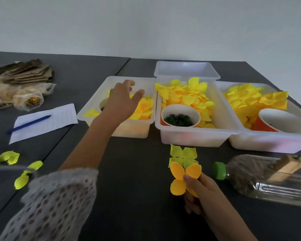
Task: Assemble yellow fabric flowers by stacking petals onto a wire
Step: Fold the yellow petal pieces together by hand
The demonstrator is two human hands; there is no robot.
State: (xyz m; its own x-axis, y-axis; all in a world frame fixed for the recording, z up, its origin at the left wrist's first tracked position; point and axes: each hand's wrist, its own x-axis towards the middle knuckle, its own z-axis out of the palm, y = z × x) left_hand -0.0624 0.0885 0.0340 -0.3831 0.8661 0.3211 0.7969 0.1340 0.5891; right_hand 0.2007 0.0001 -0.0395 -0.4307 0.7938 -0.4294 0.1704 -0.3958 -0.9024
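An orange-yellow petal piece (182, 178) is pinched in the right hand (201, 193) above the desk (132, 171), beside a lying bottle (268, 178), while the left hand (122, 100), fingers spread, hovers over the left bin (94, 108) of petals.

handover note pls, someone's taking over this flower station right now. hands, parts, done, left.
Left hand: open, reaching over the left bin, holding nothing.
Right hand: pinches the orange-yellow petal layer near its centre; the pale yellow-green petal layer sits just behind it. Wire not visible.
Parts: petals fill the middle bin and right bin; the cup of green rings stands in the middle bin. Loose petals lie at the table's left.
Done: two layers appear paired.
Left: probably fetch the next petal from the left bin, stack it on, and repeat.
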